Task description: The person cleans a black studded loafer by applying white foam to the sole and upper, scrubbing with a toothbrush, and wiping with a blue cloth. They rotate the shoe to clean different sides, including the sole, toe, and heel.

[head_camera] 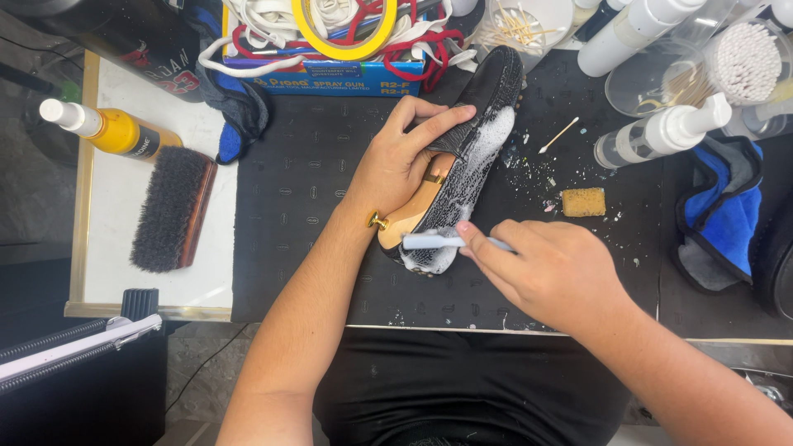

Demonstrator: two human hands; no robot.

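A black shoe (487,91) lies on its side on a black mat (306,231), its side covered in white foam. A wooden shoe tree with a brass knob (378,220) sticks out of it. My left hand (405,157) grips the shoe across its opening. My right hand (549,272) holds a small white-handled brush (429,241), whose head rests against the foamy heel end of the shoe.
A dark bristle brush (172,211) and a yellow bottle (111,128) lie at left. A blue box (330,78) with laces and yellow tape stands behind. White spray bottles (661,132), cotton swabs (747,62), a tan sponge (583,201) and a blue cloth (719,219) are at right.
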